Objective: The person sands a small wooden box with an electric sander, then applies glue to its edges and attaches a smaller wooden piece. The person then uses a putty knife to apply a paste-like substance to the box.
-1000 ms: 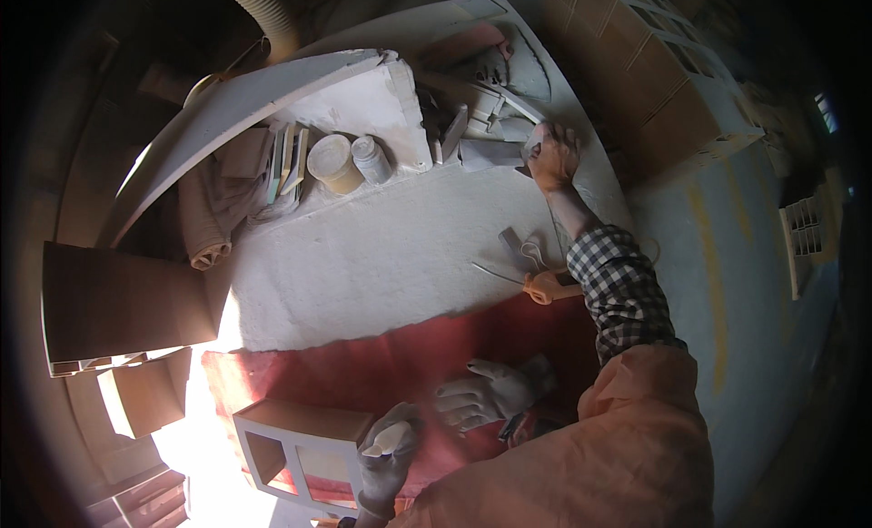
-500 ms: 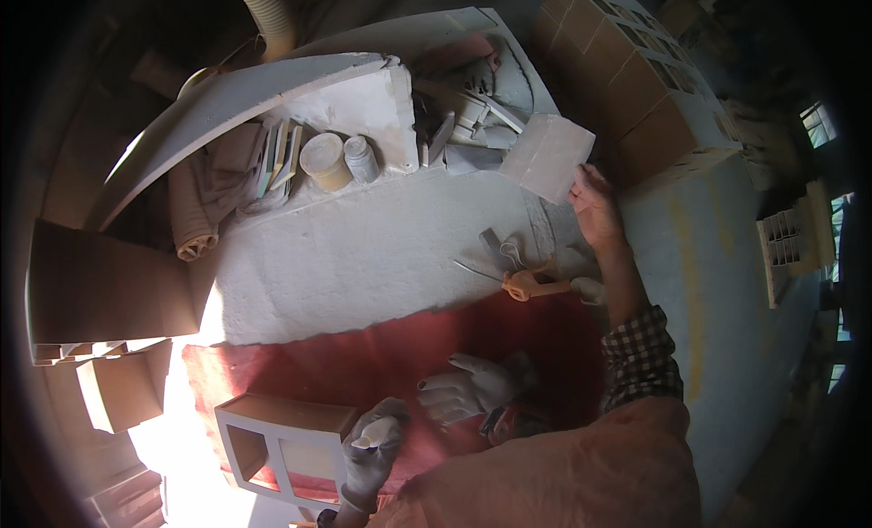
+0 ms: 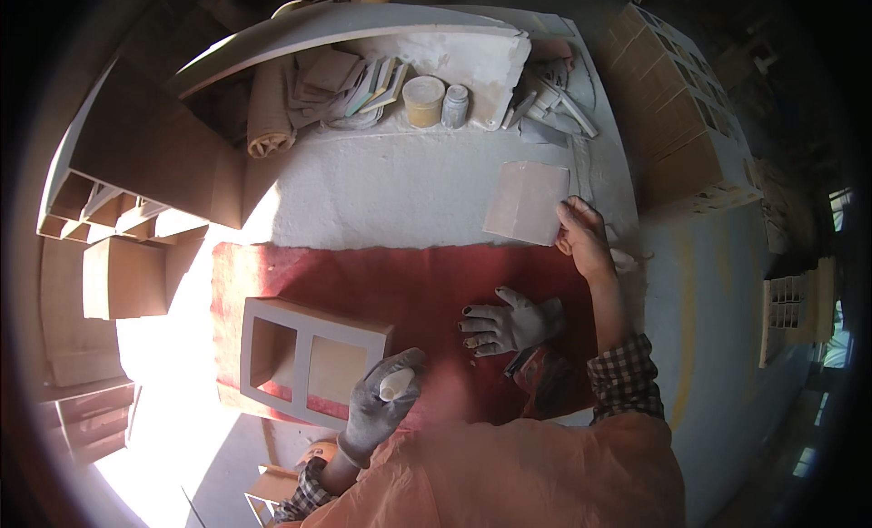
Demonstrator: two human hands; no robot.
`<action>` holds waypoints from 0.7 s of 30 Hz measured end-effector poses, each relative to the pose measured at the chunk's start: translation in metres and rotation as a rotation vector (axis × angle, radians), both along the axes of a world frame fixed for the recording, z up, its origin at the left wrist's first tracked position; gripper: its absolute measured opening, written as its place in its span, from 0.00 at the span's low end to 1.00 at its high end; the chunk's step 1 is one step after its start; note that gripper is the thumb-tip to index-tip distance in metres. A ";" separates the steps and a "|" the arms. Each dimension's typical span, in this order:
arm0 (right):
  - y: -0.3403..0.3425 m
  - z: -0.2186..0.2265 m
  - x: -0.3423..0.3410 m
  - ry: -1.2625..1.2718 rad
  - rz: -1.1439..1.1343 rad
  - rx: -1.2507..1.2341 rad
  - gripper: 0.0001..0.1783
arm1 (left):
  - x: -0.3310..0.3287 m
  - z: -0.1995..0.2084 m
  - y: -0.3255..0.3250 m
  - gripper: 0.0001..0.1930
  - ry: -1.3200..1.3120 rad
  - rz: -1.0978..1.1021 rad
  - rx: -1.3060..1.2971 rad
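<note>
My right hand (image 3: 584,236) is bare and pinches the right edge of a pale, creased rectangular sheet (image 3: 527,203), which looks like sandpaper. The sheet is held above the white work surface. Lower down, my left hand (image 3: 381,396) wears a grey glove. Its fingers are closed round a small white bottle (image 3: 396,384). Just left of that hand, a small brown box with a white two-opening front frame (image 3: 302,360) lies on the red cloth (image 3: 427,278). An empty grey glove (image 3: 513,323) rests on the cloth between my hands.
A red-and-black tool (image 3: 542,375) lies below the loose glove, partly hidden. Along the back stand a tub (image 3: 423,102), a jar (image 3: 455,107), a rolled cloth (image 3: 271,110) and scrap pieces (image 3: 556,110). Brown cabinets flank the table at left (image 3: 154,147) and far right (image 3: 668,110).
My right hand has brought the sheet down and nearer from the scrap pile at the back. The left hand still holds the bottle. The whole view has shifted.
</note>
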State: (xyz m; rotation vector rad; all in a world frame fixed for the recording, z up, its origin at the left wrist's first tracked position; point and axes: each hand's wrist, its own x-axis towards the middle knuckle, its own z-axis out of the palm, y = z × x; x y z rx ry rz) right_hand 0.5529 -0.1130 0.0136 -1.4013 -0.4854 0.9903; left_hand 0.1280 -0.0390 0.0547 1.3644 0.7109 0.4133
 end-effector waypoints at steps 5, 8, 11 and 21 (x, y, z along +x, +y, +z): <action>-0.019 -0.031 -0.115 -0.723 0.020 -0.292 0.18 | -0.029 0.001 -0.010 0.18 0.083 -0.037 -0.021; -0.030 0.031 -0.195 -0.897 0.271 -0.255 0.32 | -0.049 -0.010 -0.022 0.33 0.022 -0.074 0.027; -0.052 0.051 -0.263 -0.572 0.623 -0.026 0.30 | -0.058 -0.011 -0.031 0.44 0.078 -0.198 0.111; -0.079 0.012 -0.316 -0.463 0.393 -0.024 0.22 | -0.066 0.008 -0.016 0.44 -0.030 -0.299 0.290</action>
